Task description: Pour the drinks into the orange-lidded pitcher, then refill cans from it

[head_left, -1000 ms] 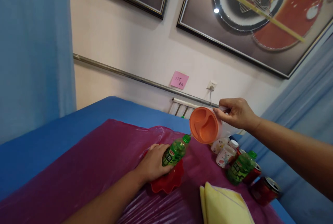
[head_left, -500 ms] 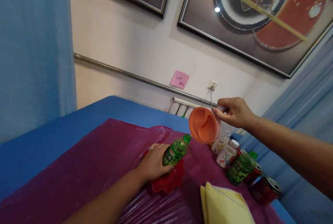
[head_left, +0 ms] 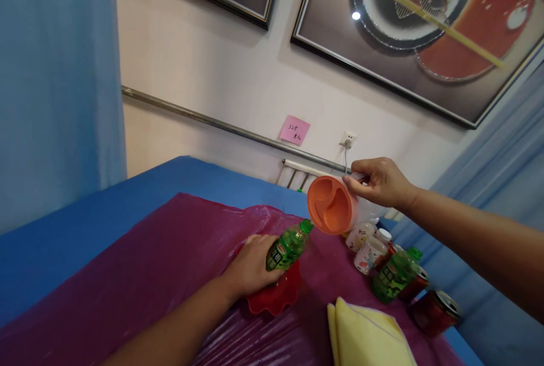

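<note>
My left hand point(head_left: 254, 264) is wrapped around a green-labelled plastic bottle point(head_left: 289, 246), tilted with its green top up and to the right. Bottle and hand are over a scalloped red bowl point(head_left: 274, 298), which they partly cover. My right hand point(head_left: 378, 182) grips the handle of a pitcher with an orange inner lid point(head_left: 330, 204). The pitcher is tipped on its side, its lower rim close to the bottle's top. Whether liquid passes between them I cannot tell.
A folded yellow cloth point(head_left: 369, 335) lies on the purple plastic sheet point(head_left: 170, 252) in front. To the right stand another green bottle point(head_left: 394, 276), a white-capped patterned bottle point(head_left: 371, 252) and dark red cans point(head_left: 436, 312). Behind runs a wall rail point(head_left: 204, 119).
The pitcher and my right hand have shifted very slightly left. My left hand and the bottle stay nearly where they were.
</note>
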A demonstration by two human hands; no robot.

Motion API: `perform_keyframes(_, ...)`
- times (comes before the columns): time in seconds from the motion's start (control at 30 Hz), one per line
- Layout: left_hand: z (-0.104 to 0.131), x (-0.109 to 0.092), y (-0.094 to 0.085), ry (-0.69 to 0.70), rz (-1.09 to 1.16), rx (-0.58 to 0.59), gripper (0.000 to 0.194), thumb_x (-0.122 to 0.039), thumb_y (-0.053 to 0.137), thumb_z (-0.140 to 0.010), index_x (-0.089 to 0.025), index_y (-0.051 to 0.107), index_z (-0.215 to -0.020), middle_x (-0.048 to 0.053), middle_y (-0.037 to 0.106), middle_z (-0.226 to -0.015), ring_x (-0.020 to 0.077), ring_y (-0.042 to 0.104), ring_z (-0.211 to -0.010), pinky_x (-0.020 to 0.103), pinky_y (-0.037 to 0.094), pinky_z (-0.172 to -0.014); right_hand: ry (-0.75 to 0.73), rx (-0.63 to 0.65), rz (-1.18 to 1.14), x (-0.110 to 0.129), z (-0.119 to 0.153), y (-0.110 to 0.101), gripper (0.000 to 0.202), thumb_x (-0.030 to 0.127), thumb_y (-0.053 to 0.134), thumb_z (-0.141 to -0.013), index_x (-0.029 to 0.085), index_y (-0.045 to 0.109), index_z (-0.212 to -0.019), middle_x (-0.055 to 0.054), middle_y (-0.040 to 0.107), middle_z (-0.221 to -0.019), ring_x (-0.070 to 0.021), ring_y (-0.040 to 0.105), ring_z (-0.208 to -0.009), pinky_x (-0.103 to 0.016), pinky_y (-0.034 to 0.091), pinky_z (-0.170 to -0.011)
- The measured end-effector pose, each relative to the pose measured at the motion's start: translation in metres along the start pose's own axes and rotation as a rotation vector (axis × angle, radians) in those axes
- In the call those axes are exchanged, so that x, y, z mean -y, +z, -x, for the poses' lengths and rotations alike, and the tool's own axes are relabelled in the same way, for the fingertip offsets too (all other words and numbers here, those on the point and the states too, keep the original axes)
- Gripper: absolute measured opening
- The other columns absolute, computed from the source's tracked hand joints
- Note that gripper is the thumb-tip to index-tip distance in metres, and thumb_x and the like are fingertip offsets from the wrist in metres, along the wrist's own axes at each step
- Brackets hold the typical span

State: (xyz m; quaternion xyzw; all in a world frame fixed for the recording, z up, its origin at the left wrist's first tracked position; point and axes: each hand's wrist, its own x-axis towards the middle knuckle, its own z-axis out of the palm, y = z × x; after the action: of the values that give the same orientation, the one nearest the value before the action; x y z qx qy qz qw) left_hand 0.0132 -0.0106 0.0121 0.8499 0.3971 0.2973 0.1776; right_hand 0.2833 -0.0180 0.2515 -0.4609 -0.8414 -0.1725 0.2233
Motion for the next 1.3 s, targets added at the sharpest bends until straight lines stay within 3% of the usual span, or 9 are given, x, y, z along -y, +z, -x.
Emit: perform_keyframes(1.3, 0.001, 0.002, 0.002, -0.010, 0.014, 0.001, 0.047, -0.037, 0.072, -0.075, -0.020, 0.064, -0.118, 0.007, 0.073, -0.113, 0.0314, 0.067, -0.104, 0.043, 0.046, -0.094, -0.124, 0.070, 0.081, 0.020, -0.019, -0.017, 0.037, 0.044, 0.052, -0.082, 0.022, 0.035, -0.057, 0.004, 0.034, -0.052, -0.0097, 0.028, -0.051, -0.028, 0.024, -0.054)
